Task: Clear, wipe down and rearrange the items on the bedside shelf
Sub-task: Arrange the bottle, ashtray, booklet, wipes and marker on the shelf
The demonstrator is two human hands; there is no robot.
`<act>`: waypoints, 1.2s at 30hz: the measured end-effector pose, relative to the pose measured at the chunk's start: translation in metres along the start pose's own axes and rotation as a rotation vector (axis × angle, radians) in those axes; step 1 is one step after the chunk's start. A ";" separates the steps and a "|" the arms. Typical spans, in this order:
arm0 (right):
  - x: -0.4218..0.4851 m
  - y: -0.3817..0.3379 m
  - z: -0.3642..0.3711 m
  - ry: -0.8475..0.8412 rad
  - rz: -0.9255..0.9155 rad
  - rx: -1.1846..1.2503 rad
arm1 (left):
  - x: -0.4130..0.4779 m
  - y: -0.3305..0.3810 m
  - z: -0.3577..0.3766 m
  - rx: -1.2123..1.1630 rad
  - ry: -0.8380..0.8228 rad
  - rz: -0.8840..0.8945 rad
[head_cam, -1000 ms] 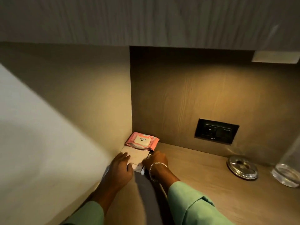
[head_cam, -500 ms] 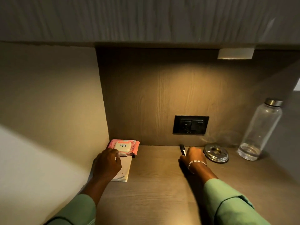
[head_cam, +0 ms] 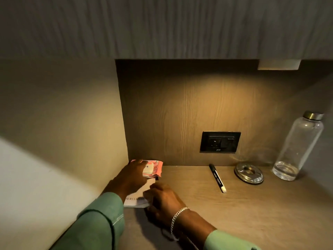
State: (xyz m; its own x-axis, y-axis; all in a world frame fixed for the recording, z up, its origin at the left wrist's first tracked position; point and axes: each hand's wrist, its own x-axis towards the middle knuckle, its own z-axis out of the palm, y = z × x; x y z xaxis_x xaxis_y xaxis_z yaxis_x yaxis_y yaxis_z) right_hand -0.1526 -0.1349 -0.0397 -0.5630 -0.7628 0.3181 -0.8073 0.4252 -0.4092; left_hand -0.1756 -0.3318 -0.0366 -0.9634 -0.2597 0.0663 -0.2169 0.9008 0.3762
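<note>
In the back left corner of the wooden shelf (head_cam: pixel 234 213), my left hand (head_cam: pixel 131 175) grips a pink pack of wet wipes (head_cam: pixel 152 168) from its left side. Below the pack lies a white notepad (head_cam: pixel 134 200) with printed letters, partly hidden by both hands. My right hand (head_cam: pixel 162 201), with a silver bracelet on the wrist, rests on the notepad's right edge, fingers curled at its corner. A black marker (head_cam: pixel 217 177) with a white tip lies alone on the shelf, under the wall socket.
A black wall socket (head_cam: pixel 220 142) sits in the back panel. A round metal ashtray (head_cam: pixel 248 173) and a clear glass bottle (head_cam: pixel 297 147) with a metal cap stand at the right. A wooden cabinet overhangs the shelf; a white wall rises at the left.
My right hand has let go of the black marker near the socket and moved back left to the notepad. My left hand has shifted onto the wipes pack.
</note>
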 end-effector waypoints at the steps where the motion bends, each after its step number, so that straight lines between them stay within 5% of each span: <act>1: 0.003 0.002 0.004 -0.035 -0.050 -0.083 | 0.000 -0.001 0.000 0.006 -0.001 -0.007; 7: 0.000 0.014 0.010 -0.078 -0.203 -0.382 | -0.010 0.000 0.000 0.064 0.124 0.057; 13: -0.028 0.021 -0.008 -0.008 -0.276 -0.281 | -0.018 0.006 0.005 0.185 0.205 0.030; 21: -0.126 0.076 -0.060 0.006 -0.050 -0.260 | -0.034 0.027 0.040 0.077 0.312 -0.292; 27: -0.109 0.072 -0.069 0.030 0.127 -0.555 | -0.029 0.031 0.063 0.120 0.223 -0.178; 36: -0.081 0.077 -0.034 -0.187 0.240 -0.357 | -0.019 0.058 0.057 0.075 0.140 -0.182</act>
State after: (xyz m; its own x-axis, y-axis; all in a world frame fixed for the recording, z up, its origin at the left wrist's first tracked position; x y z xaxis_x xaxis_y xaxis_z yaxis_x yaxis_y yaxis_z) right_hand -0.1749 -0.0237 -0.0683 -0.7261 -0.6832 0.0774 -0.6870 0.7164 -0.1219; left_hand -0.1789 -0.2547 -0.0688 -0.8775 -0.4608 0.1329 -0.4008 0.8568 0.3244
